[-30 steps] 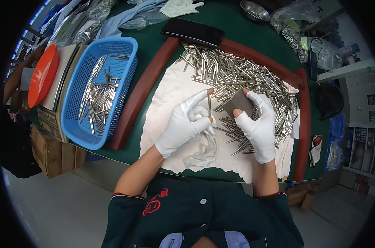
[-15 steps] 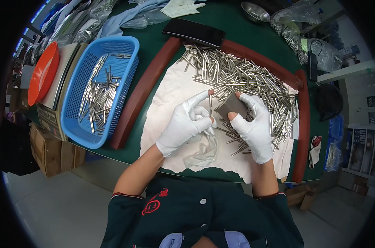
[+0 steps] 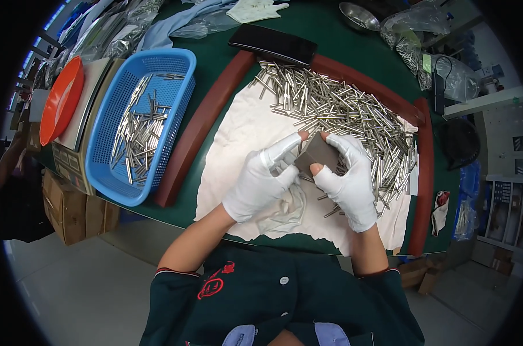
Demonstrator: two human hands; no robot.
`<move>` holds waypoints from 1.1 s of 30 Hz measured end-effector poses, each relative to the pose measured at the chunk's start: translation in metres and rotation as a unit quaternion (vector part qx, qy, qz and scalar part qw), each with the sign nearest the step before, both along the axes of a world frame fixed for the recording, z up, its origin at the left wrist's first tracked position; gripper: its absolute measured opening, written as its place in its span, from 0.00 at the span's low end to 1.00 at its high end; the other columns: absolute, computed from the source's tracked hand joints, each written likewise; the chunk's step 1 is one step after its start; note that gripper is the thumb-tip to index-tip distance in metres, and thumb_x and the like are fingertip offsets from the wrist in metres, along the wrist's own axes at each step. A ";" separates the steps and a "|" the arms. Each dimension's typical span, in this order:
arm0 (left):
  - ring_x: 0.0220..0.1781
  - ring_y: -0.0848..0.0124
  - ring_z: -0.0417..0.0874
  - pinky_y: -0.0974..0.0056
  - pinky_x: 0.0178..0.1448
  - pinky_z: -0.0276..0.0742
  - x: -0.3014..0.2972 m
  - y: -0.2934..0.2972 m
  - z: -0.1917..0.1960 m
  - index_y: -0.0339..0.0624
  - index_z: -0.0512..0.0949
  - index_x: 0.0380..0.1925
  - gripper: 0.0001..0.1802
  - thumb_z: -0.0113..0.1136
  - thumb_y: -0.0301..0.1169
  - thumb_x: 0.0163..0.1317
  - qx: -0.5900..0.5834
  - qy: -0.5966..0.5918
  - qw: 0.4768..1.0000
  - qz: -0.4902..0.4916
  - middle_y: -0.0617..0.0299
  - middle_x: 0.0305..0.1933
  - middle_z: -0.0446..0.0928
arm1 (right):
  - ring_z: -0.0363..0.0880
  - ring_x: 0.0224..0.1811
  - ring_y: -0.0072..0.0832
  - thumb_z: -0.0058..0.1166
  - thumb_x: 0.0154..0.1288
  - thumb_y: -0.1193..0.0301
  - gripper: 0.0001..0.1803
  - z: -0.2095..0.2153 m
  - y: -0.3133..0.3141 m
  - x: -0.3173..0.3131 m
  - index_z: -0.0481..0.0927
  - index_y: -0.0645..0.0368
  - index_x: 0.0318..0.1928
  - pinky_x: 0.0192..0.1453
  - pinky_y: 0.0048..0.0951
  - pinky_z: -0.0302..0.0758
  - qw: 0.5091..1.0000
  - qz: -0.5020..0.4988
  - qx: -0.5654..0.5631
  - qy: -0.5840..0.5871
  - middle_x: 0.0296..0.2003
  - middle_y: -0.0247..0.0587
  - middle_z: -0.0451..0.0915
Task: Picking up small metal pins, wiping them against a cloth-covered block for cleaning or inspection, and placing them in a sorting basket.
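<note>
Both hands wear white gloves with open fingertips. My left hand [image 3: 261,181] and my right hand [image 3: 349,179] meet over a white cloth [image 3: 244,132], together gripping a small dark grey pad [image 3: 317,153] between their fingertips. Whether a rod lies inside the pad I cannot tell. My left hand also bunches a crumpled white rag [image 3: 284,205] under its palm. Just beyond and to the right of my hands lies a big heap of short metal rods [image 3: 342,109] on the cloth.
A blue plastic basket [image 3: 108,121] with several metal rods stands at the left, beside an orange lid [image 3: 59,98]. A dark red frame [image 3: 201,124] borders the cloth. A black phone [image 3: 273,43], a steel bowl [image 3: 358,15] and plastic bags lie at the back of the green table.
My hands have kept working at the same spot over the cloth; the right hand's fingers shifted slightly on the dark pad. The heap and basket have not moved.
</note>
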State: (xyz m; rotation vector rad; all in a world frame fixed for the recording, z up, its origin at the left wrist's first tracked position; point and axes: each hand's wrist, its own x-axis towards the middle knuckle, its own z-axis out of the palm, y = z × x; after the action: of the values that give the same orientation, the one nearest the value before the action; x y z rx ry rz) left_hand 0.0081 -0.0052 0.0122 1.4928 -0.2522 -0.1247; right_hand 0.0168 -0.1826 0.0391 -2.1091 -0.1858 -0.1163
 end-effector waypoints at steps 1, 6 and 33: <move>0.34 0.85 0.76 0.77 0.40 0.75 0.000 0.001 0.002 0.41 0.68 0.64 0.34 0.48 0.13 0.54 0.000 0.000 1.000 -0.002 0.65 0.55 0.78 | 0.72 0.45 0.37 0.69 0.39 0.63 0.31 0.001 -0.002 0.002 0.79 0.68 0.46 0.51 0.35 0.70 1.000 -0.011 -0.008 0.007 0.38 0.45 0.77; 0.36 0.85 0.77 0.75 0.41 0.76 -0.001 0.000 -0.001 0.42 0.69 0.63 0.33 0.49 0.13 0.54 0.009 0.006 1.000 0.003 0.61 0.52 0.80 | 0.72 0.44 0.37 0.68 0.39 0.63 0.31 0.001 0.001 -0.001 0.80 0.67 0.46 0.51 0.34 0.71 0.999 0.015 -0.017 -0.024 0.38 0.44 0.77; 0.33 0.74 0.82 0.73 0.37 0.75 0.011 0.015 0.008 0.40 0.54 0.70 0.37 0.55 0.20 0.60 -0.196 0.215 0.952 -0.093 0.55 0.33 0.80 | 0.66 0.54 0.45 0.68 0.42 0.56 0.37 -0.006 -0.023 0.014 0.75 0.61 0.54 0.56 0.44 0.67 0.900 -0.139 -0.372 -0.182 0.54 0.47 0.70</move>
State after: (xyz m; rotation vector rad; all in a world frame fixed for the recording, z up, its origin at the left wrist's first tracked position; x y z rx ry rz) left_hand 0.0187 0.0101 0.0201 1.0130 -0.0567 -0.5168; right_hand 0.0305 -0.2052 0.0334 -2.8568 -0.1625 -0.7109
